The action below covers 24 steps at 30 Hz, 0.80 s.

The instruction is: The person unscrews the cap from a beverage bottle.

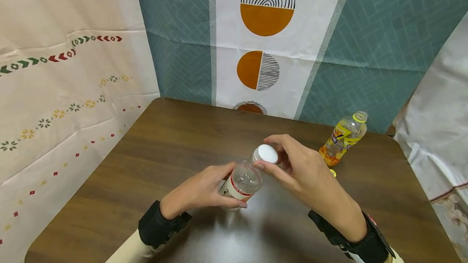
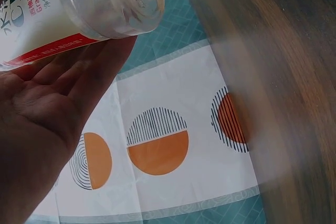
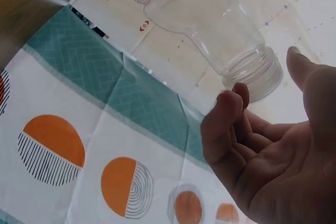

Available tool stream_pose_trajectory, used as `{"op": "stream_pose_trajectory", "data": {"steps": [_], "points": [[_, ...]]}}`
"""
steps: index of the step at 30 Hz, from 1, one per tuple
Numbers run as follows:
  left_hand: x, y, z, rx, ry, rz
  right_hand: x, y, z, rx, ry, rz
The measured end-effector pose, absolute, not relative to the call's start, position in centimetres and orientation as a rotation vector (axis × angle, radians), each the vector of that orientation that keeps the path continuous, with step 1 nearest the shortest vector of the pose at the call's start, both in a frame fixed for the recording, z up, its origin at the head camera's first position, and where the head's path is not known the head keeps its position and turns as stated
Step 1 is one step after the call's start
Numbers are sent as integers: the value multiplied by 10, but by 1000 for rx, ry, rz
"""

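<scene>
My left hand (image 1: 208, 188) grips a clear plastic bottle (image 1: 246, 178) around its labelled body, tilting it above the table. In the left wrist view the bottle (image 2: 115, 3) lies across the fingers, its white and red label partly cut off. A white cap (image 1: 268, 154) sits on the bottle's mouth. Around that cap is my right hand (image 1: 308, 171), fingers bent and thumb spread. The right wrist view has the fingertips close against the capped neck (image 3: 254, 74), while the thumb stands apart from it. Whether the fingertips touch the cap is unclear.
A second clear bottle (image 1: 343, 137) with a yellow label and yellow neck ring stands uncapped at the back right. Beside its base lies a small yellow cap (image 1: 332, 172), partly hidden by the right hand. Patterned cloths (image 1: 186, 52) hang behind the brown wooden table (image 1: 175, 141).
</scene>
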<state>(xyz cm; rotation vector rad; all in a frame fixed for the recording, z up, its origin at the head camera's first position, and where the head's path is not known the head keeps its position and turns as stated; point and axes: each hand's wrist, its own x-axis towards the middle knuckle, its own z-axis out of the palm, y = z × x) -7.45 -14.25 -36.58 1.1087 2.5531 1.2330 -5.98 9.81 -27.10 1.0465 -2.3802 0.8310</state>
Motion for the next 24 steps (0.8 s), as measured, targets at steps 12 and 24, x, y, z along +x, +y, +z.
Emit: {"op": "stream_pose_trajectory", "data": {"steps": [12, 24], "points": [[-77, -142, -371, 1135, 2561, 1242, -61, 96, -273, 988, -2389, 862], [-77, -143, -368, 1097, 2614, 1196, -60, 91, -274, 881, -2340, 791]]}}
